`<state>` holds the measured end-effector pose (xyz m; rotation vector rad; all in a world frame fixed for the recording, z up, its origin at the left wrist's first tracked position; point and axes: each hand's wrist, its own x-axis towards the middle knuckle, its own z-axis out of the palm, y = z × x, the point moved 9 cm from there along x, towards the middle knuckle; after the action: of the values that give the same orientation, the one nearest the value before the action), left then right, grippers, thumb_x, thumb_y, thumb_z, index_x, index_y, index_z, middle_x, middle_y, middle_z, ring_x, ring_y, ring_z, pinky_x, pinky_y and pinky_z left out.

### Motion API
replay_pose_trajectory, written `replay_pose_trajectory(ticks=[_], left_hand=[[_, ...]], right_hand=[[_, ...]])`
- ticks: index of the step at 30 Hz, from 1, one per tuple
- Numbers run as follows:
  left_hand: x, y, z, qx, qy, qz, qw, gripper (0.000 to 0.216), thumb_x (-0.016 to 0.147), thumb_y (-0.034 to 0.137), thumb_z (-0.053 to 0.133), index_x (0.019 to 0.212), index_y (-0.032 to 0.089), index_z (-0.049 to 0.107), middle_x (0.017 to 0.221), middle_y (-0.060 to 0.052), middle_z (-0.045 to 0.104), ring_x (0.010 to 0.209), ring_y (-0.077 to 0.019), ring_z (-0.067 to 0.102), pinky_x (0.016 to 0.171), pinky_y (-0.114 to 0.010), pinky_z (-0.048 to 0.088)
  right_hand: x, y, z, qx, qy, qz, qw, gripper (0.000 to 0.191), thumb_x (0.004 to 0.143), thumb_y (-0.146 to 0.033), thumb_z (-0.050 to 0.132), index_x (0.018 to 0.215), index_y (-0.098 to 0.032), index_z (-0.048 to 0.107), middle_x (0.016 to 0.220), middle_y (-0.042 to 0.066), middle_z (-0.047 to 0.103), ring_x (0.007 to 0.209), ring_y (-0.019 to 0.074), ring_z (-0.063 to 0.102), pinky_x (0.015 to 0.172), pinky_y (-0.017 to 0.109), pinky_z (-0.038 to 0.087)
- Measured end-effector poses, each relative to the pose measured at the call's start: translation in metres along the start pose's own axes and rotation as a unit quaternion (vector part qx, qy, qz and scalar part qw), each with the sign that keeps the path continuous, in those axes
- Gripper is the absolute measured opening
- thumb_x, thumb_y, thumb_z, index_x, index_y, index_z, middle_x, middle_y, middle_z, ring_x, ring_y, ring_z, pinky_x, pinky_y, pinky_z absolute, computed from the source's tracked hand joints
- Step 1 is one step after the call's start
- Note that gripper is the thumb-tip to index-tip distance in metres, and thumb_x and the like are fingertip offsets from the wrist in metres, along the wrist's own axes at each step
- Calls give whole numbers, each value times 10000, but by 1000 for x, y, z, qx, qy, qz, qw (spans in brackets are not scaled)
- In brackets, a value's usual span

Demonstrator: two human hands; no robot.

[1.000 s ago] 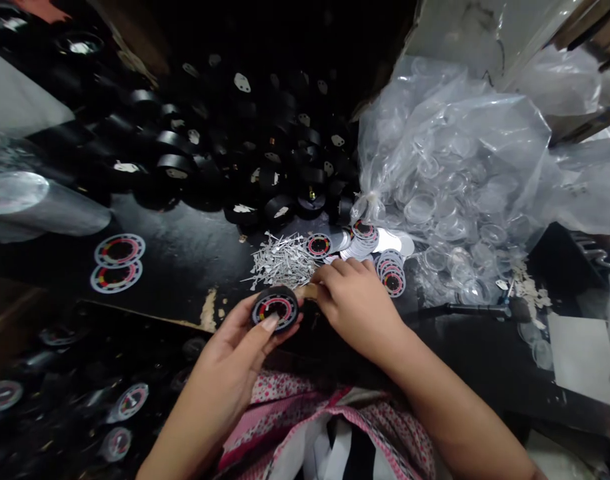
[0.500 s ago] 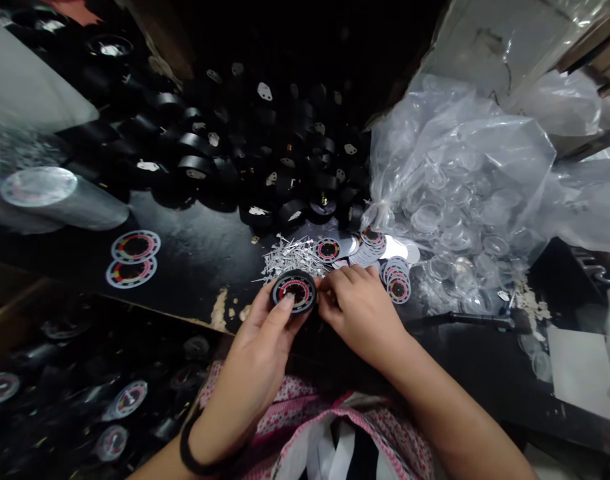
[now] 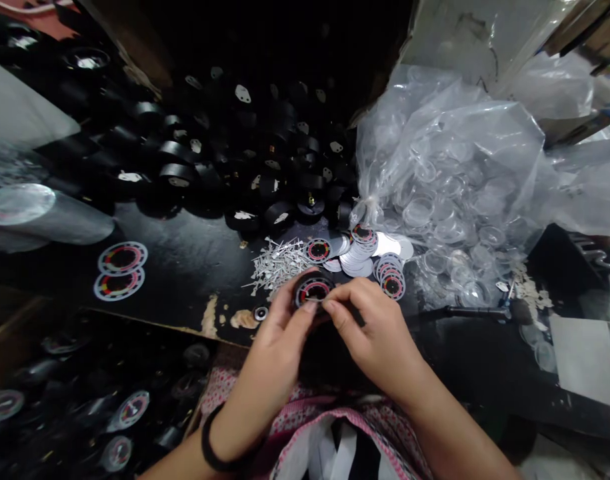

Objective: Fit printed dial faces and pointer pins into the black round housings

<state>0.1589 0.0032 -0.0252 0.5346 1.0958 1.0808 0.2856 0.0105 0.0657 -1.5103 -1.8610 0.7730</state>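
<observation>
left hand (image 3: pixel 277 347) fingers grip the black gauge (image 3: pixel 312 291); right hand (image 3: pixel 377 337) fingers pinch at its dial face

An assembly workshop: heaped black casings (image 3: pixel 245 160), printed dials (image 3: pixel 121 269), bagged clear covers (image 3: pixel 449 200).

Glossy black plastic housings (image 3: pixel 245 160), crinkled clear plastic bag (image 3: pixel 449 167) at 2 o'clock, printed paper dials (image 3: pixel 121 268), chipped black-painted bench (image 3: pixel 185 253)

A dim room, a scuffed black worktable (image 3: pixel 185 260) with chipped paint, darkness behind it.
</observation>
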Motion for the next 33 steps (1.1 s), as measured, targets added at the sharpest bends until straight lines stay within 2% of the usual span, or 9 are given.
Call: replay_pose_trajectory(ticks=[3, 7, 15, 22, 26, 28, 30, 32, 33], left_hand=[[1, -10, 10, 41, -44, -3, 998, 344, 883, 374, 700, 1219, 310, 665, 1278, -8, 695, 1252, -232, 609, 1100, -344, 454], [-3, -8, 16, 82, -64, 11, 994, 311, 903, 358, 677, 1209, 302, 660, 1286, -14, 690, 1247, -228, 610, 1120, -349, 422], [-9, 13, 17, 152, -47, 56, 986, 268, 857, 338, 712, 1114, 267, 684, 1176, -35, 744, 1112, -229, 693, 989, -315, 521], [-13, 20, 8, 209, -11, 81, 975, 269, 809, 349, 745, 1063, 264, 722, 1151, -43, 756, 1097, -270, 697, 1000, -344, 521], [-12, 15, -1, 233, -7, 50, 971, 318, 774, 442, 770, 1052, 291, 738, 1151, -24, 759, 1104, -287, 685, 1041, -368, 503], [-8, 5, -5, 202, -4, 2, 979, 375, 731, 476, 807, 1053, 296, 746, 1162, -20, 758, 1156, -298, 659, 1102, -380, 458], [-6, -12, -2, 113, -16, -70, 991, 428, 710, 482, 829, 1089, 305, 738, 1204, -18, 746, 1213, -304, 630, 1139, -404, 428], [-8, -26, 10, 24, -39, -127, 991, 456, 728, 482, 818, 1136, 301, 722, 1233, -38, 738, 1201, -319, 645, 1096, -458, 482], [-10, -32, 18, -10, -56, -153, 987, 448, 750, 486, 801, 1140, 281, 722, 1236, -58, 737, 1182, -327, 659, 1060, -477, 515]], right_hand=[[-2, 3, 1, -64, -27, 18, 997, 136, 992, -200, 520, 904, -189, 623, 907, 42, 683, 851, 187, 594, 771, 333, 409], [-5, 6, -1, -83, -47, 42, 995, 137, 991, -196, 524, 883, -193, 609, 889, 27, 676, 823, 180, 588, 761, 333, 376], [-8, 3, -6, -71, -39, 54, 995, 177, 989, -187, 542, 813, -193, 561, 806, -2, 641, 740, 162, 558, 738, 318, 333], [-13, 5, 4, -65, -55, 81, 993, 204, 983, -172, 533, 781, -195, 530, 793, 7, 637, 750, 166, 551, 717, 303, 344], [-11, 10, 10, -55, -78, 119, 988, 262, 962, -214, 591, 713, -200, 512, 706, -37, 618, 674, 128, 547, 688, 288, 342], [-14, 8, 2, -42, -86, 98, 991, 333, 941, -263, 635, 648, -198, 491, 639, -59, 585, 626, 110, 536, 673, 281, 350], [-24, 7, -30, -34, -7, 72, 997, 328, 929, -295, 649, 638, -210, 523, 625, -58, 577, 633, 114, 548, 687, 281, 383], [-47, 18, -89, -59, 181, 87, 978, 197, 941, -297, 617, 752, -240, 623, 724, -29, 629, 732, 145, 591, 750, 301, 429], [-66, 29, -119, -87, 286, 119, 947, 130, 955, -287, 584, 860, -253, 665, 831, -2, 663, 815, 166, 610, 789, 320, 444]])
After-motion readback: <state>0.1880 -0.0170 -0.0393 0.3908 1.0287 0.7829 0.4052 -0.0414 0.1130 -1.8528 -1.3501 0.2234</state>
